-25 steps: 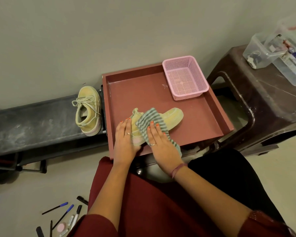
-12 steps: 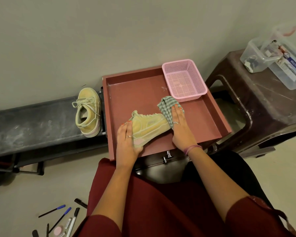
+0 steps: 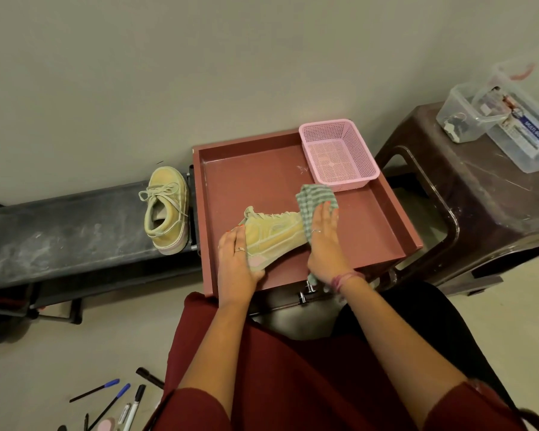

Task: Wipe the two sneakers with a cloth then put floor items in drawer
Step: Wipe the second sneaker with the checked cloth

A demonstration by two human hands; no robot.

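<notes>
Centre of the frame: open reddish-brown drawer (image 3: 395,219), shallow, pulled out toward the lower edge. Lying on its side on the drawer floor, near the front edge: pale yellow-green lace-up sneaker (image 3: 273,233), toe end toward the right, heel toward the lower left. Left hand (image 3: 235,262) laid over the heel end of that sneaker, fingers nearly straight and pressing down, ring on one finger. Right hand (image 3: 322,244) at the toe end, just right of the sneaker, fingers extended and flat on top of a green-and-white striped cloth (image 3: 311,200); cloth bunched between palm and toe, its upper corner sticking out above the fingertips, a further scrap hanging below the wrist at the drawer front. Sneaker thus held between the two hands, left at the heel, right at the toe.

Upper right corner of the drawer: pink perforated plastic basket (image 3: 339,152), just above the cloth. Left of the drawer, on a dusty black low shelf (image 3: 59,231): second pale yellow-green sneaker (image 3: 167,209), upright, laces tied, toe toward the top of the frame. Lower left corner, on the pale floor: scattered pens and markers (image 3: 112,399). Right edge: dark brown plastic stool (image 3: 479,213) carrying clear plastic boxes (image 3: 492,119).
</notes>
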